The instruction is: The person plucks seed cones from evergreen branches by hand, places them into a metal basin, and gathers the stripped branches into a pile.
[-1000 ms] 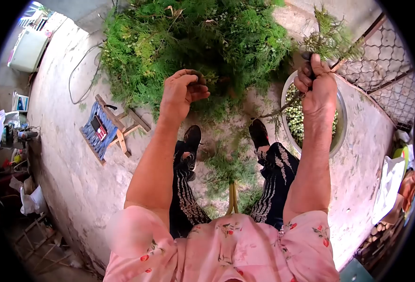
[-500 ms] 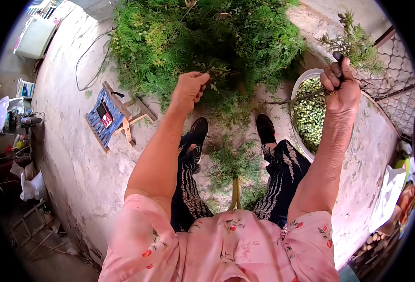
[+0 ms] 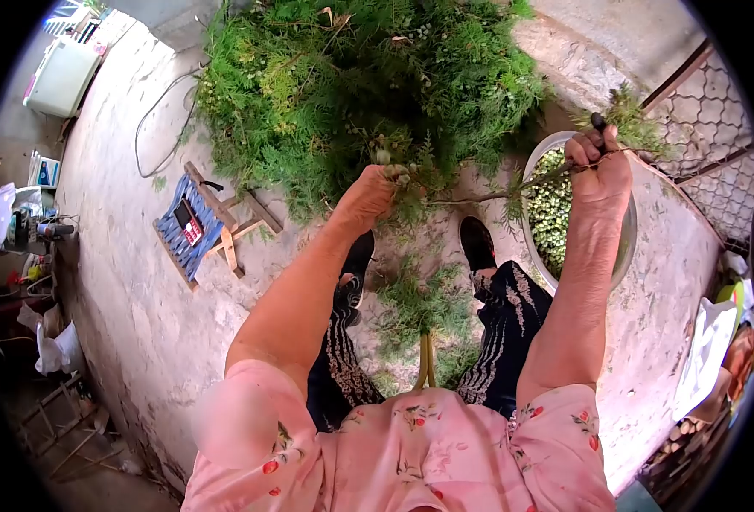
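My right hand is closed around the woody stem of an evergreen branch; some of its foliage sticks out beyond the fist. A dark covering or stain shows on one fingertip. The bare stem points left toward my left hand, which pinches a leafy evergreen sprig with small green cones. Whether sprig and branch are one piece I cannot tell. Under my right hand stands a pale bowl holding many small green cones. Just past my left hand lies a big heap of evergreen cuttings.
A low folding stool with a blue woven seat stands at left, a small red and black device on it. Loose foliage lies between my feet. Wire mesh is at the right, bags below it. A cable curves on the floor.
My left hand has moved right and down from the heap's edge, and green cones now show at its fingers. My right hand has shifted left and slightly down with the branch.
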Tool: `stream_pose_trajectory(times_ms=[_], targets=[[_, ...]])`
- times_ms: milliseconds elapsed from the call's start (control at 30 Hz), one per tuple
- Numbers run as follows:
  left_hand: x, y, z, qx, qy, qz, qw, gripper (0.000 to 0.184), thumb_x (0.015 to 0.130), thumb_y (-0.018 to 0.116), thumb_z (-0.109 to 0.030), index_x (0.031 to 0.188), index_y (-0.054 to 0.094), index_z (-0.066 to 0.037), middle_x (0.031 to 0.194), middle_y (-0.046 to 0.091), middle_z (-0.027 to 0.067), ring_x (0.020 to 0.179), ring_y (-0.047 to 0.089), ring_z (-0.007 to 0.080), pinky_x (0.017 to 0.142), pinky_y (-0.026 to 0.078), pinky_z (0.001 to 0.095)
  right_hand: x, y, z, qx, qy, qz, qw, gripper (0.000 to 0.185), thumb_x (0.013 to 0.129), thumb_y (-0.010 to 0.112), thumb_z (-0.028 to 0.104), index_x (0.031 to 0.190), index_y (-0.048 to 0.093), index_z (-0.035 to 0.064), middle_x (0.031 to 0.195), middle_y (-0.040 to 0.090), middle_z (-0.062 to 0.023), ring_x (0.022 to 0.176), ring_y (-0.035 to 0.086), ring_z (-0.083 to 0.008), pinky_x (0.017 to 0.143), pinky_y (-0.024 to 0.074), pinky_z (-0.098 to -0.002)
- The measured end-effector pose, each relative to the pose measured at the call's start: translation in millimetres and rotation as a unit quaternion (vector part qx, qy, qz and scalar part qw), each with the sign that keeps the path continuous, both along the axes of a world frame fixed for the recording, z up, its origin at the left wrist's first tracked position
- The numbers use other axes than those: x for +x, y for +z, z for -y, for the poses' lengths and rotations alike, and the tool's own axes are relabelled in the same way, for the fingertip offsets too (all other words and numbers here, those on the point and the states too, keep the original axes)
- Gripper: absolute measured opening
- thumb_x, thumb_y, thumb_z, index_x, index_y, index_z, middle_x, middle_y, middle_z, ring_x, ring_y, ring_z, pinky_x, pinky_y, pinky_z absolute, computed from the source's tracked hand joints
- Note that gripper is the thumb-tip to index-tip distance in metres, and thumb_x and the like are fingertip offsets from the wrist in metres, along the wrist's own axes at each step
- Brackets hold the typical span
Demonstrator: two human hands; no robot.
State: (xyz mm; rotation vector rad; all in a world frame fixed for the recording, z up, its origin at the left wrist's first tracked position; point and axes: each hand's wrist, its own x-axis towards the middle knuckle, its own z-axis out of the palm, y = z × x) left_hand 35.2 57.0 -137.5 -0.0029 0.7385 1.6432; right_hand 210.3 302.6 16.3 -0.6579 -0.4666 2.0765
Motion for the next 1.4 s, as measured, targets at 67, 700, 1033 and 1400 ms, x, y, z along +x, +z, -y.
stream_pose_trajectory(times_ms=[67, 700, 1033, 1400], targets=[[21, 56, -25, -0.143, 0.011, -0.262, 0.954, 0.003, 0.080, 0.060, -0.009, 0.082, 0.058, -0.007, 0.077, 0.056, 0.0015, 0.063, 0.052, 0.0102, 0.048, 0.035, 0.0172, -1, -9, -3, -0.038, 0.015, -0.027, 0.999, 0.018, 0.088, 0.046, 0.016, 0.082, 0.046, -0.0007, 0.061, 0.033, -0.0009, 0.050, 0.029, -0.0106, 0.042, 0.0272, -0.0242], [17, 114, -19, -0.039, 0.252, -0.243, 0.936, 0.009, 0.076, 0.058, -0.009, 0.069, 0.054, -0.003, 0.057, 0.046, -0.0005, 0.043, 0.037, 0.0071, 0.038, 0.024, 0.0231, -15, -67, -6, -0.086, -0.040, 0.315, 0.944, 0.010, 0.087, 0.048, 0.014, 0.088, 0.050, 0.0039, 0.070, 0.052, -0.0099, 0.061, 0.054, -0.0238, 0.057, 0.0404, -0.0393], [17, 123, -20, -0.022, 0.292, -0.101, 0.951, 0.008, 0.081, 0.056, -0.009, 0.075, 0.053, -0.004, 0.061, 0.049, 0.0017, 0.046, 0.044, 0.0119, 0.040, 0.033, 0.0263, -19, -25, 16, 0.196, -0.062, 0.318, 0.925, 0.015, 0.085, 0.051, 0.014, 0.093, 0.052, 0.0014, 0.070, 0.058, -0.0084, 0.050, 0.052, -0.0138, 0.041, 0.0417, -0.0242], [26, 120, -29, -0.093, 0.311, -0.129, 0.937, 0.009, 0.078, 0.061, -0.009, 0.073, 0.056, -0.003, 0.060, 0.054, 0.0042, 0.048, 0.053, 0.0148, 0.046, 0.045, 0.0257, -66, -45, 140, -0.048, 0.321, 0.157, 0.933, 0.025, 0.092, 0.039, 0.024, 0.091, 0.051, 0.0021, 0.080, 0.058, -0.0081, 0.063, 0.059, -0.0185, 0.052, 0.0491, -0.0274]])
